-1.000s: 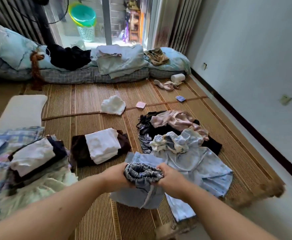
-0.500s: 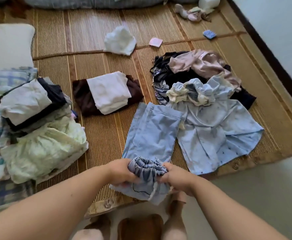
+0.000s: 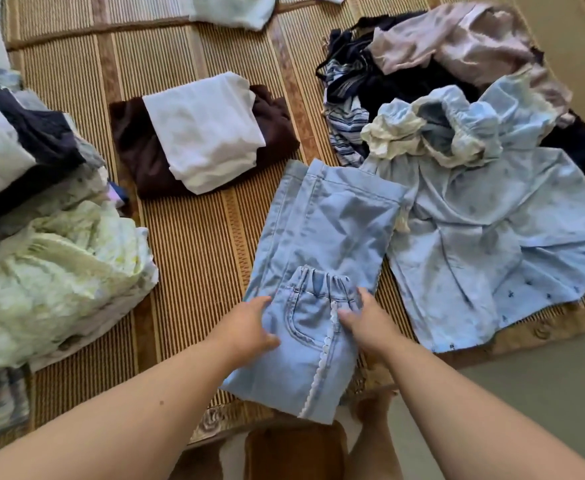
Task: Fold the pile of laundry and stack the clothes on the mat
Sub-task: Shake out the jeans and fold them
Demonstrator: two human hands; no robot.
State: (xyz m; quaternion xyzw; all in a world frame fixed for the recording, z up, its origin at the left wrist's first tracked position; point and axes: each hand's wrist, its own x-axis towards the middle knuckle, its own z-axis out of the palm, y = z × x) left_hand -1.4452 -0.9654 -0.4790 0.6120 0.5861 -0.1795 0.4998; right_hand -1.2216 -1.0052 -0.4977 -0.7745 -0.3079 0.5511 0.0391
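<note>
The small light-blue denim trousers (image 3: 322,244), with an elastic waist and white lace trim, lie folded on the woven straw mat (image 3: 194,244). The left hand (image 3: 246,327) and right hand (image 3: 367,323) press flat on them, fingers spread.

folded denim trousers (image 3: 322,237), flat on mat (image 3: 194,244)

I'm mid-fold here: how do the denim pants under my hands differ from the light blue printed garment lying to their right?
The denim pants are plain denim with a white lace trim down the side seam; the printed garment is thinner cloth dotted with small dark motifs. The pants lie folded in a narrow strip, waistband doubled over; the garment is spread wide and crumpled. The left hand and right hand press the pants; nothing touches the garment. Both are light blue and lie on the mat.
</note>
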